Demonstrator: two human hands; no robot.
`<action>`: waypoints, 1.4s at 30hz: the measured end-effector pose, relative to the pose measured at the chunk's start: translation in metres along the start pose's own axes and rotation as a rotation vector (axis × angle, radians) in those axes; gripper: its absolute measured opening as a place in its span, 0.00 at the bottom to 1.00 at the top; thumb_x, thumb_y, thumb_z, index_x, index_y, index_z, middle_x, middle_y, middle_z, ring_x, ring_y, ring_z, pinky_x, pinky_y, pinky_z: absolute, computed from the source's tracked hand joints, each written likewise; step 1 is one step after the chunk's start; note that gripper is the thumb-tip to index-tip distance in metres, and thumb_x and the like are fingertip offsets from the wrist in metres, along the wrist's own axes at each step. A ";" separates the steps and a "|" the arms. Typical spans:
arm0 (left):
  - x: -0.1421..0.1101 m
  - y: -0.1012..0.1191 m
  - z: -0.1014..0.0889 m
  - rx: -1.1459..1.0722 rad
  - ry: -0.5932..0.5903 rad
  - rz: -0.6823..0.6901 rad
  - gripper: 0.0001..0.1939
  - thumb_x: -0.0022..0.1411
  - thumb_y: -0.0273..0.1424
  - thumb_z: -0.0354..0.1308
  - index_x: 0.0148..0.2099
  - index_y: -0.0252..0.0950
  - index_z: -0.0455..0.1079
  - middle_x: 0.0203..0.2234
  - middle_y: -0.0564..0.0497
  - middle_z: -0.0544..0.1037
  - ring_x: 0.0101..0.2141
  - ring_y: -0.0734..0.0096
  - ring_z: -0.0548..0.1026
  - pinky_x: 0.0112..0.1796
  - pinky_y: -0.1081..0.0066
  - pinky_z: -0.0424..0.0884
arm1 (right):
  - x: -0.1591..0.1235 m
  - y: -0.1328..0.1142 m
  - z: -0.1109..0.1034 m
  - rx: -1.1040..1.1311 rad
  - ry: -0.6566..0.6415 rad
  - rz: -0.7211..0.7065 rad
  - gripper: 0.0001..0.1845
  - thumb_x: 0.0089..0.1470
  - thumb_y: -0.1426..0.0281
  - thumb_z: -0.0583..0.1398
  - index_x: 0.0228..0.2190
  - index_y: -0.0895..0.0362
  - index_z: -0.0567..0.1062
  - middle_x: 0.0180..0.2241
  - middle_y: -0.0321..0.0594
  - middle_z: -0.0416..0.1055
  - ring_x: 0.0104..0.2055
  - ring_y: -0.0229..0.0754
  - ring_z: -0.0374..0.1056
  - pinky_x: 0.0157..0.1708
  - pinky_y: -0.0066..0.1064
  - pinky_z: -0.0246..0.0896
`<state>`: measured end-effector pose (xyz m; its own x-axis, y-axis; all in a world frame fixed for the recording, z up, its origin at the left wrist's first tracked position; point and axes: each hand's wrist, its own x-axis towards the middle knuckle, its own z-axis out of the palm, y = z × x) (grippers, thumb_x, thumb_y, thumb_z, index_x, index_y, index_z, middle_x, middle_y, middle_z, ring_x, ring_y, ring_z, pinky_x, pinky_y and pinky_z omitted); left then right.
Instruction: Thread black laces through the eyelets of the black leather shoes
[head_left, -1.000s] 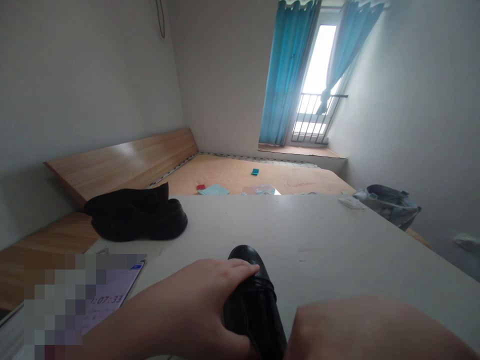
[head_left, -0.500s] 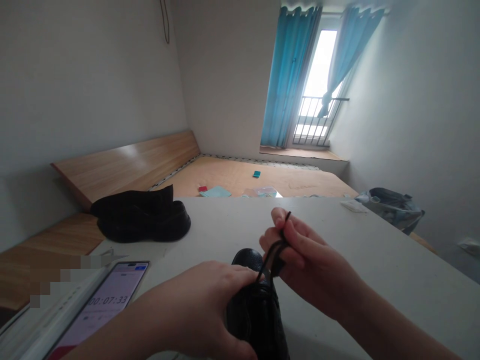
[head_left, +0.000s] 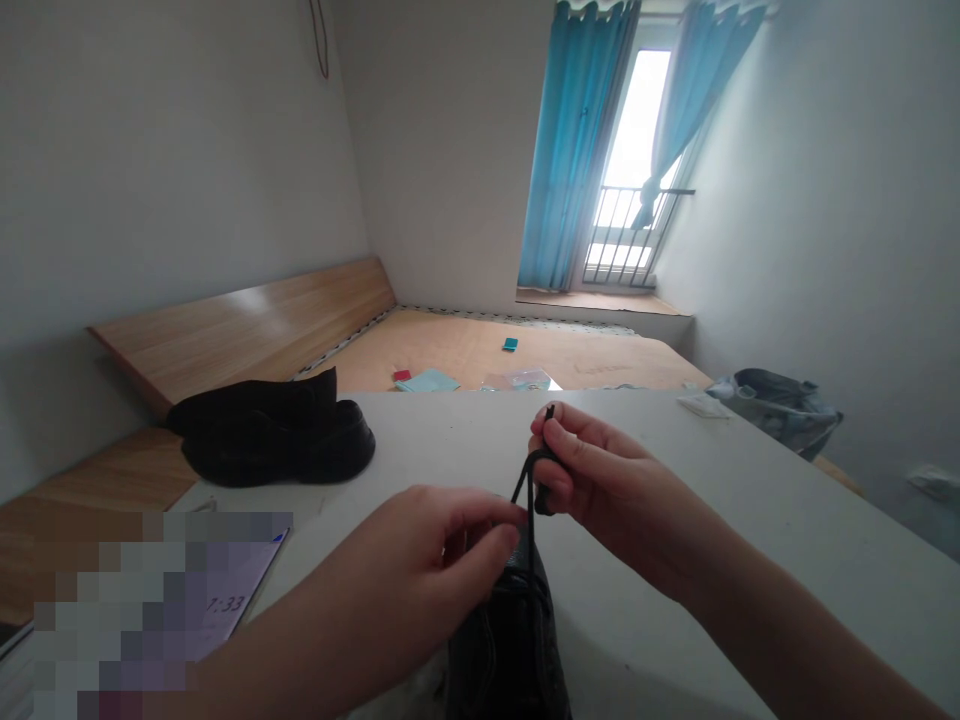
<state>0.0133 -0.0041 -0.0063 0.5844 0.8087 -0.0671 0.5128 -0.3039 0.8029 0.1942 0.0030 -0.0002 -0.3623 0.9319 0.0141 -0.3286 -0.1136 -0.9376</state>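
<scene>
A black leather shoe [head_left: 504, 655] stands on the white table in front of me, its toe pointing away. From its front a black shoelace [head_left: 531, 540] rises in two strands to my right hand [head_left: 600, 475], which pinches it between thumb and fingers with a short end sticking up. My left hand [head_left: 439, 560] is above the shoe's left side, thumb and forefinger closed at the lower part of one strand. The left fingertips partly cover the shoe's toe. A second black shoe [head_left: 277, 445] lies farther off at the left.
A phone [head_left: 236, 600] lies at the left of the white table [head_left: 652, 560], partly blurred out. Beyond the table is a bed [head_left: 442, 340] with small items. A bag [head_left: 784, 410] stands past the right edge.
My left hand has lifted off the shoe's side, its thumb now coming up toward the forefinger by the lace. My right hand has shifted slightly left with the lace.
</scene>
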 end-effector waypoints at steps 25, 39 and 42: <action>-0.003 -0.010 -0.043 -0.919 0.248 0.290 0.19 0.72 0.36 0.45 0.29 0.38 0.65 0.16 0.60 0.52 0.18 0.77 0.50 0.21 0.83 0.62 | 0.013 -0.038 -0.065 -0.621 0.109 -0.161 0.09 0.54 0.64 0.63 0.29 0.59 0.74 0.18 0.29 0.62 0.19 0.29 0.54 0.19 0.21 0.49; -0.024 -0.012 -0.038 0.434 -0.099 -0.045 0.20 0.67 0.43 0.47 0.29 0.41 0.74 0.23 0.55 0.75 0.25 0.69 0.71 0.25 0.73 0.56 | -0.023 -0.010 -0.012 -1.471 -0.531 0.311 0.07 0.45 0.75 0.59 0.26 0.54 0.78 0.26 0.31 0.77 0.27 0.36 0.69 0.24 0.26 0.51; -0.029 -0.018 -0.032 0.453 -0.094 -0.036 0.14 0.64 0.37 0.50 0.33 0.45 0.77 0.25 0.55 0.79 0.25 0.69 0.71 0.24 0.72 0.55 | -0.029 -0.009 -0.009 -1.488 -0.487 0.307 0.07 0.47 0.75 0.57 0.26 0.55 0.76 0.25 0.32 0.77 0.26 0.36 0.68 0.21 0.25 0.48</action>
<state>-0.0331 -0.0064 0.0001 0.6052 0.7798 -0.1601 0.7443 -0.4829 0.4613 0.2159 -0.0202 0.0045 -0.5793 0.7106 -0.3993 0.8061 0.4265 -0.4103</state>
